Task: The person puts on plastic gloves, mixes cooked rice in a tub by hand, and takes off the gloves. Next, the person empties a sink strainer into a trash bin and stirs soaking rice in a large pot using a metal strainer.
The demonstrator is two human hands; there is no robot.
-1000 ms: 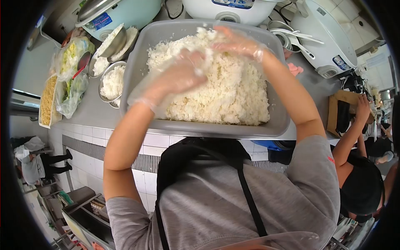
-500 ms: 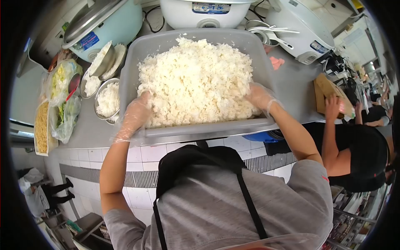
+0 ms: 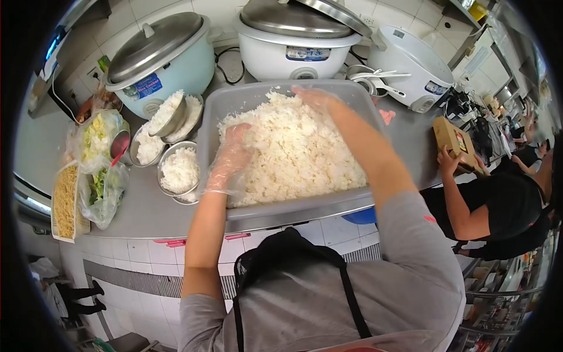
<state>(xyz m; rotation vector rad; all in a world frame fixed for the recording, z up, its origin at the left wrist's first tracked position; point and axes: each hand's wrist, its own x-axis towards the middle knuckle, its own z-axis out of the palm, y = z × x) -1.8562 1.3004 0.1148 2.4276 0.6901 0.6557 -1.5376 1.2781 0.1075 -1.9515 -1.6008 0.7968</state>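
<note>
A large grey tub [image 3: 352, 92] full of cooked white rice [image 3: 299, 155] stands in front of me on a steel counter. Both my hands wear clear plastic gloves. My left hand [image 3: 233, 154] rests on the rice along the tub's left side, fingers stretched forward and partly sunk in the grains. At the far side of the heap, my right hand [image 3: 316, 100] reaches across with its fingers extended to the left, touching the rice near the back rim. It is slightly blurred. Neither hand shows a tool in it.
Left of the tub are metal bowls of rice [image 3: 179, 170], bagged greens [image 3: 101, 188] and a noodle basket [image 3: 69, 202]. Rice cookers [image 3: 296, 56] line the back, with white ladles [image 3: 381, 75] at right. Another person holds a cardboard box [image 3: 454, 144].
My right hand has moved from the tub's right side to its back edge. My left hand has shifted forward onto the rice. The view has tilted up, and the co-worker now holds the box raised.
</note>
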